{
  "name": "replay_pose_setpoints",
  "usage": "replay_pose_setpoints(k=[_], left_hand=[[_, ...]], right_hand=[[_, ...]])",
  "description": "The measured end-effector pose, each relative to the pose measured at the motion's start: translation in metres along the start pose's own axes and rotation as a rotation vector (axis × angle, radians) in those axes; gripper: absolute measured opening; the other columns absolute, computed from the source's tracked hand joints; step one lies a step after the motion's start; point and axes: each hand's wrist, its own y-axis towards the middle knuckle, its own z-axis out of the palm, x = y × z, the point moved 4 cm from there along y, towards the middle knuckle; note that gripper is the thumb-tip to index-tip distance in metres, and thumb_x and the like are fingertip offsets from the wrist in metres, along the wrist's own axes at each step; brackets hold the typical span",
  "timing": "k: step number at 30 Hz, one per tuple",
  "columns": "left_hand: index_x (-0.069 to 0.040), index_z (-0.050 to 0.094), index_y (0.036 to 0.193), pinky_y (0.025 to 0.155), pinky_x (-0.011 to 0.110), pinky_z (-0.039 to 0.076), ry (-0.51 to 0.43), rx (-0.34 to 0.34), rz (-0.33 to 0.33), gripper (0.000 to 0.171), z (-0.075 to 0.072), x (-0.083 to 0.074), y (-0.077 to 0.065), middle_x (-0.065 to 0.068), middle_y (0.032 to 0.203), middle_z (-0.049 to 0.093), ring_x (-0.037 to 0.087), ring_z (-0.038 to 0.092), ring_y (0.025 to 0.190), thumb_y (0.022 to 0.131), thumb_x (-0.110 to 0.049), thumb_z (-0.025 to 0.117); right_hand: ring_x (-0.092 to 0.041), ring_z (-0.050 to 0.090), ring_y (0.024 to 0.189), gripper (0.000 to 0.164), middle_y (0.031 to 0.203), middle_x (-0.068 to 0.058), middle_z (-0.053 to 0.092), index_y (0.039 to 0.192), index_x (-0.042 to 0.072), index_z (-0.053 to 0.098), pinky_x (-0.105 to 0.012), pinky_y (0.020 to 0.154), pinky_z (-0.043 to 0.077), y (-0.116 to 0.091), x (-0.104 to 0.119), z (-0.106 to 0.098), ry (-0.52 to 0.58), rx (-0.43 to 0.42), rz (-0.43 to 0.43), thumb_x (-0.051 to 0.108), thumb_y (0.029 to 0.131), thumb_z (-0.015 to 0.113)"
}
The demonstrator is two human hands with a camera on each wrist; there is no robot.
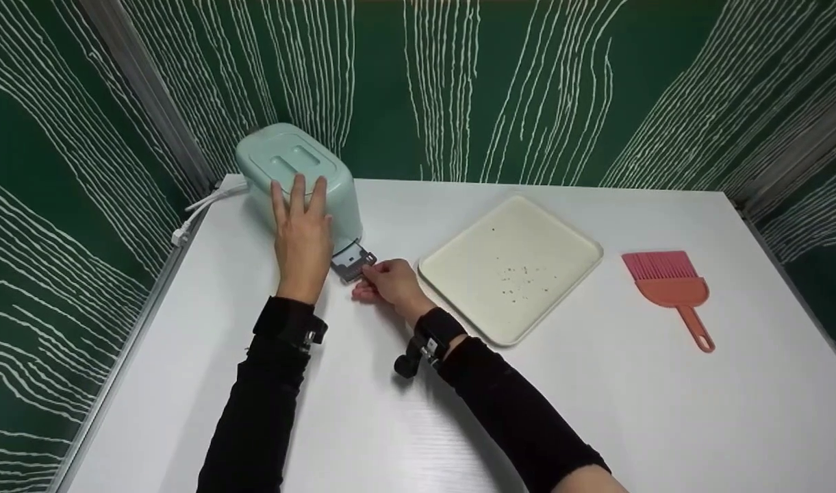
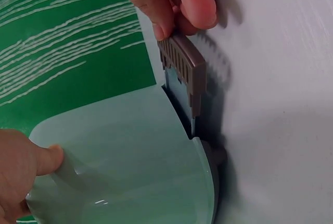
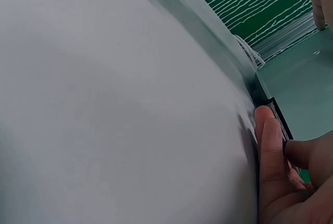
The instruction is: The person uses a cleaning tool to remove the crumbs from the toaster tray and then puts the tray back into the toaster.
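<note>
A mint-green toaster [image 1: 339,205] stands at the back left of the table. My left hand [image 1: 302,239] rests on its top and front side, fingers laid straight over the upper edge. From the toaster's near end, low down, a grey crumb tray [image 1: 350,264] sticks partway out of its slot. My right hand [image 1: 395,286] pinches the outer edge of this tray between thumb and fingers. In the left wrist view the ribbed end of the crumb tray [image 2: 182,60] shows just below the right fingertips. The tray's inner part is hidden inside the toaster.
A cream rectangular tray [image 1: 472,274] with scattered dark crumbs lies right of my right hand. Farther right is a pink brush nested in an orange dustpan [image 1: 672,291]. The white cord and plug [image 1: 180,237] hang over the left table edge. Green walls enclose the table.
</note>
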Motion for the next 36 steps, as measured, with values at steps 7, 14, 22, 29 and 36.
replay_pose_setpoints(k=[7, 14, 22, 29, 36], left_hand=[[-0.011, 0.052, 0.158, 0.136, 0.058, 0.019, 0.016, -0.041, 0.023, 0.058, 0.0, 0.0, 0.0, 0.024, 0.168, 0.041, 0.053, 0.019, 0.163, 0.103, -0.005, 0.068], [-0.013, 0.053, 0.158, 0.134, 0.058, 0.026, 0.023, -0.041, 0.014, 0.058, 0.002, 0.0, 0.001, 0.023, 0.168, 0.042, 0.053, 0.021, 0.163, 0.102, -0.007, 0.07], [-0.012, 0.053, 0.158, 0.133, 0.058, 0.027, 0.017, -0.053, 0.022, 0.057, 0.0, 0.002, 0.0, 0.023, 0.168, 0.042, 0.053, 0.022, 0.162, 0.103, -0.007, 0.069], [-0.013, 0.05, 0.16, 0.135, 0.057, 0.024, 0.016, -0.022, 0.02, 0.058, 0.002, 0.003, -0.001, 0.022, 0.169, 0.04, 0.052, 0.019, 0.164, 0.105, -0.008, 0.067], [-0.015, 0.049, 0.161, 0.133, 0.057, 0.028, 0.024, -0.011, 0.004, 0.058, 0.002, 0.004, 0.0, 0.02, 0.171, 0.039, 0.05, 0.017, 0.165, 0.106, -0.01, 0.065]], right_hand=[[-0.01, 0.071, 0.055, 0.018, 0.066, -0.005, 0.07, 0.1, -0.007, 0.064, -0.02, 0.057, 0.062, 0.007, 0.002, 0.007, -0.003, 0.017, 0.009, 0.007, 0.11, 0.057], [-0.01, 0.07, 0.055, 0.021, 0.065, -0.005, 0.069, 0.09, 0.002, 0.058, -0.018, 0.054, 0.059, 0.013, 0.003, 0.01, -0.017, 0.02, 0.009, 0.005, 0.111, 0.055], [-0.01, 0.071, 0.055, 0.019, 0.067, -0.005, 0.069, 0.092, 0.006, 0.053, -0.019, 0.052, 0.058, 0.02, 0.004, 0.017, -0.025, 0.067, -0.01, 0.006, 0.11, 0.058], [-0.009, 0.07, 0.052, 0.021, 0.064, -0.003, 0.069, 0.09, 0.008, 0.051, -0.018, 0.05, 0.057, 0.025, 0.004, 0.019, -0.08, 0.05, -0.017, 0.006, 0.11, 0.057], [-0.009, 0.069, 0.05, 0.023, 0.062, -0.004, 0.068, 0.087, 0.006, 0.053, -0.019, 0.049, 0.057, 0.029, 0.006, 0.024, -0.036, 0.049, 0.012, 0.004, 0.11, 0.057]])
